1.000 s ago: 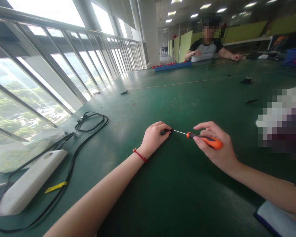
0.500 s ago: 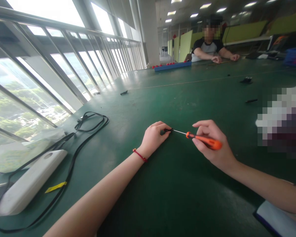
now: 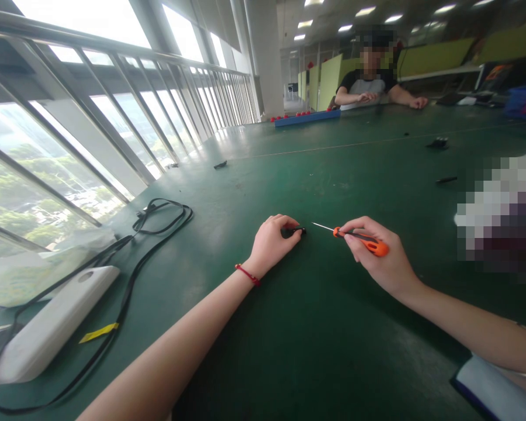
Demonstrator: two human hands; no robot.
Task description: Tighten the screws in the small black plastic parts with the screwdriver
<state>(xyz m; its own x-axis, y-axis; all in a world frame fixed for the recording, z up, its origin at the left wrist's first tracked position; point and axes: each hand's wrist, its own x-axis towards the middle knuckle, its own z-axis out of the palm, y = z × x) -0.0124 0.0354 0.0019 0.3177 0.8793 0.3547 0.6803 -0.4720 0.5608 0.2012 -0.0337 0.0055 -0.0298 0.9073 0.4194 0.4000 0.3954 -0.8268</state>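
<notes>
Green bench [image 3: 324, 339], with a white box [image 3: 48, 327] sitting way off to the left. The left hand [image 3: 272, 244] is pinching a small black part [image 3: 296, 231] down against the bench. The right hand [image 3: 383, 263] grips an orange screwdriver [image 3: 362, 241], whose tip is just short of the part and not touching it. Looks mid-job to me, since the tip isn't seated in anything.

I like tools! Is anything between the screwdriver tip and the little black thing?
Nothing visible. Only bare green table lies between the screwdriver in the right hand and the small black part under the left hand.
</notes>
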